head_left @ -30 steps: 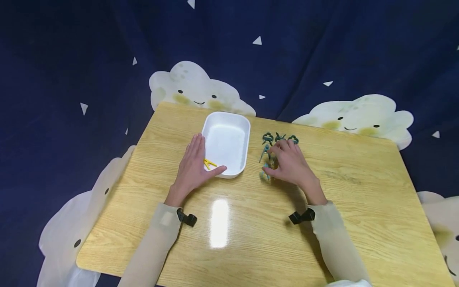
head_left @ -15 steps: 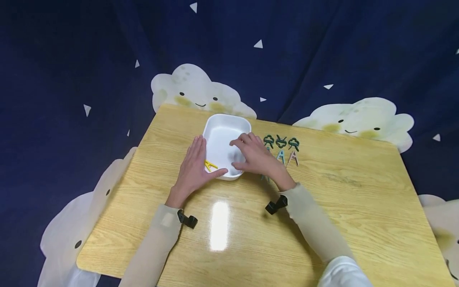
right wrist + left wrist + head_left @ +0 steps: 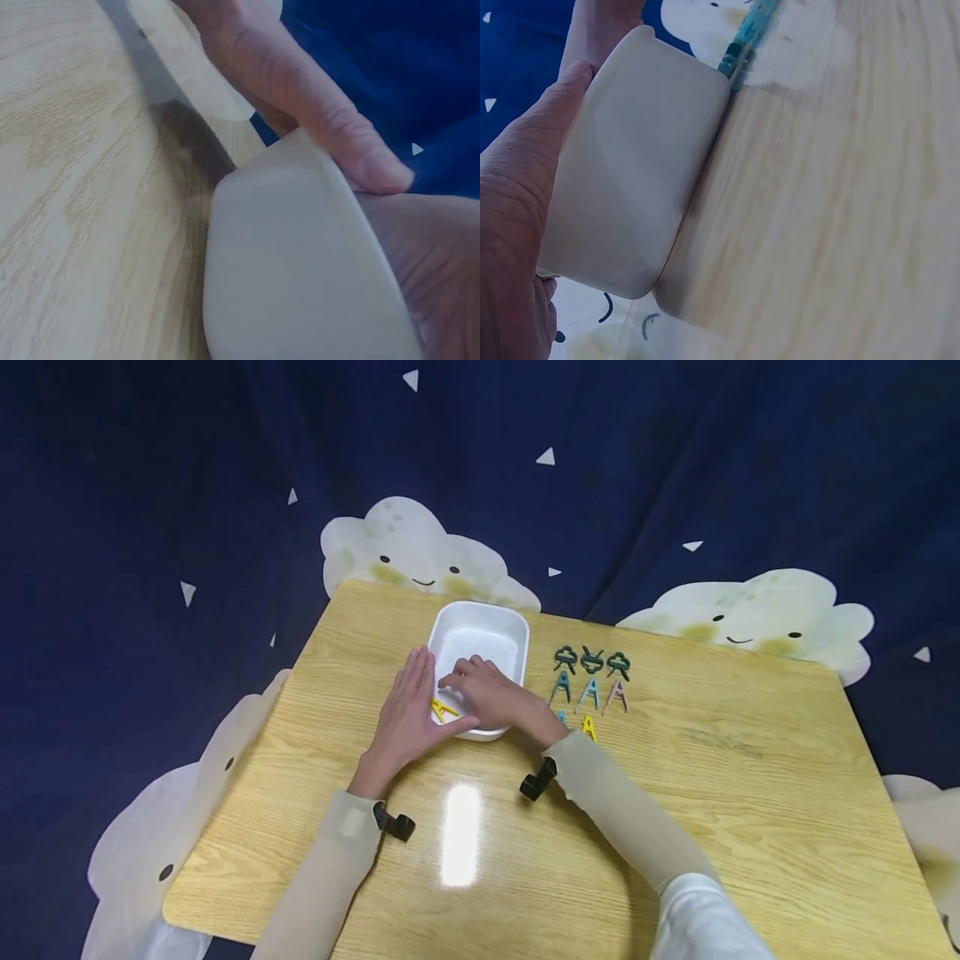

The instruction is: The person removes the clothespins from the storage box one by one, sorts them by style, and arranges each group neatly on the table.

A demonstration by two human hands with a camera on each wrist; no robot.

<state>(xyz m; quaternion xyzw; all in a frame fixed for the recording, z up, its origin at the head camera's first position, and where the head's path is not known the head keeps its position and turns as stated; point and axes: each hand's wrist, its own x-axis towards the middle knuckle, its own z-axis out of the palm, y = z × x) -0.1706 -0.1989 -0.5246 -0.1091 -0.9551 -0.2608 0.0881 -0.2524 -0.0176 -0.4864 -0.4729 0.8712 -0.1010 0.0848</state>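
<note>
A white rectangular tray stands on the wooden table. My left hand lies straight-fingered along its left wall, thumb over the near rim; in the left wrist view this hand rests against the tray. Inside, by the near left corner, lies a yellow clothes peg. My right hand reaches over the right rim into the tray, its fingers bent just above the peg and apparently not touching it. Its thumb is hidden in the head view, and the tray wall hides its fingertips in the right wrist view.
Right of the tray are rows of clips: dark green ones at the back, then teal, light blue and pink pegs. In front, another yellow peg and a light blue peg sit partly behind my right forearm.
My right hand has left the pegs on the right and moved left into the tray, close to the yellow peg there. A second yellow peg now shows in the front row. My left hand stays put.
</note>
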